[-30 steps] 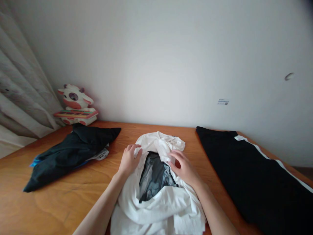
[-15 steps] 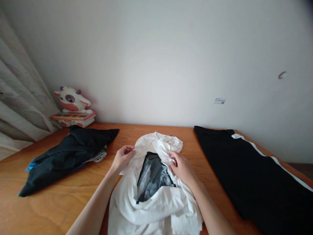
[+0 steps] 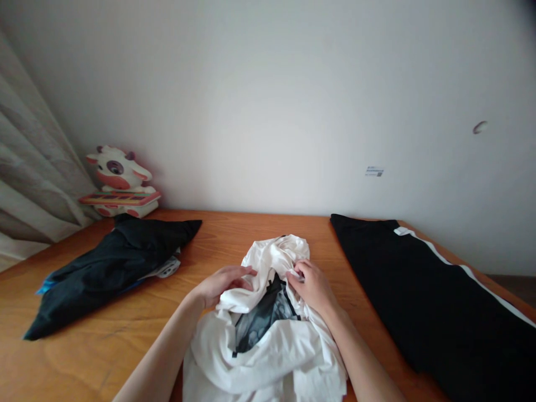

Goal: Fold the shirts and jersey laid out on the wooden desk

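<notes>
A crumpled white garment [image 3: 259,368] lies on the wooden table in front of me. In its middle shows a dark grey patterned panel [image 3: 262,318] with black edging, partly covered by a white fold. My left hand [image 3: 228,283] is closed on the cloth at the left of the panel, its fingertips partly hidden by the folds. On the other side, my right hand [image 3: 314,286] pinches the white fabric near the panel's upper right edge. The far end of the garment is bunched up beyond both hands.
A dark folded garment [image 3: 113,268] with blue and white bits lies on the left. Black cloth with a white stripe [image 3: 419,296] covers the right side of the table. A toy cow keyboard [image 3: 121,181] stands at the back left beside the curtain [image 3: 37,156], against the wall.
My left hand has moved right and inward, bringing the left edge of the white cloth over part of the grey panel. The garment's far end has drawn in. My right hand stays nearly in place.
</notes>
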`<action>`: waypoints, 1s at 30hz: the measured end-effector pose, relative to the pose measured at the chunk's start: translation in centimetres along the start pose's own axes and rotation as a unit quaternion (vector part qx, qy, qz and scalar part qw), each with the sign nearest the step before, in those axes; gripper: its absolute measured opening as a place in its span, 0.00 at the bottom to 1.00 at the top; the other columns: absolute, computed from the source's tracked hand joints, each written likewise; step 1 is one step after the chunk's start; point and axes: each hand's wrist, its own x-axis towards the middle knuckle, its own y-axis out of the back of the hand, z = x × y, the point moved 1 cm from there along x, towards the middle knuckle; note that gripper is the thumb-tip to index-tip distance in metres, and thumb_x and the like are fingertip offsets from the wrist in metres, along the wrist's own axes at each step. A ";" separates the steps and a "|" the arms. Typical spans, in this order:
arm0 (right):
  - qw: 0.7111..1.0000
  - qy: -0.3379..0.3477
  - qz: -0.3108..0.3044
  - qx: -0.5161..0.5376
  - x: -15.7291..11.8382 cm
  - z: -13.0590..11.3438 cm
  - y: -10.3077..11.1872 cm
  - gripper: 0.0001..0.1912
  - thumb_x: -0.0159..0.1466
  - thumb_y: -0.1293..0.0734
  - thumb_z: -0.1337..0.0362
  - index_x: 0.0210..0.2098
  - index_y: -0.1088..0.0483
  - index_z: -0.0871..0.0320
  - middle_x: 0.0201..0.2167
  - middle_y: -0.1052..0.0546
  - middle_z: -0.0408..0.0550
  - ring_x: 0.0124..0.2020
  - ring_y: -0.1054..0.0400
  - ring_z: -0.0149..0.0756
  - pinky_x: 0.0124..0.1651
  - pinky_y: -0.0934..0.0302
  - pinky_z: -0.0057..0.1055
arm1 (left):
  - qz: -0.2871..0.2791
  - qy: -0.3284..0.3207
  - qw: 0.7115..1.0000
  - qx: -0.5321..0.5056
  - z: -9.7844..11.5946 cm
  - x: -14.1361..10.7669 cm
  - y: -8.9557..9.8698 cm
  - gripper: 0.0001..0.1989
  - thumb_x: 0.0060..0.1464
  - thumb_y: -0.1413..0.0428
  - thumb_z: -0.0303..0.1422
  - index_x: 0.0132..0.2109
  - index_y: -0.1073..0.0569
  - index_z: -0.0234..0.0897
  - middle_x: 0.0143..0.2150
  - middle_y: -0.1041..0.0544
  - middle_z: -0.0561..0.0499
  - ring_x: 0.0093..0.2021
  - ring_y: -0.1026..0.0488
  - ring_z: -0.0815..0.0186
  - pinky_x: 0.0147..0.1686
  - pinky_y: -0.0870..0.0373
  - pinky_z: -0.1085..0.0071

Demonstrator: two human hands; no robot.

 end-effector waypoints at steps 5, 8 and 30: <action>0.998 -0.021 -0.019 0.059 -0.1 0.4 -0.3 0.06 0.61 0.36 0.68 0.38 0.31 0.53 0.35 0.24 0.45 0.38 0.29 0.39 0.42 0.36 0.33 | -0.024 -0.042 0.996 0.072 0.1 -0.1 -0.8 0.35 0.43 0.32 0.49 0.54 0.27 0.35 0.34 0.21 0.51 0.27 0.28 0.68 0.27 0.35 0.74; 0.995 0.008 -0.023 0.098 -0.2 0.4 -0.2 0.26 0.58 0.42 0.76 0.53 0.31 0.52 0.48 0.22 0.48 0.49 0.28 0.39 0.54 0.36 0.37 | 0.022 -0.117 0.983 0.136 -0.4 0.7 -0.8 0.31 0.44 0.32 0.48 0.52 0.25 0.36 0.38 0.22 0.49 0.33 0.26 0.66 0.33 0.32 0.71; 0.983 -0.052 0.042 0.168 0.2 0.5 -0.6 0.13 0.68 0.40 0.53 0.46 0.33 0.53 0.29 0.24 0.44 0.31 0.29 0.38 0.37 0.37 0.32 | 0.154 -0.220 0.948 -0.169 -0.2 1.9 0.3 0.20 0.33 0.29 0.28 0.36 0.26 0.38 0.37 0.21 0.51 0.35 0.23 0.67 0.35 0.27 0.73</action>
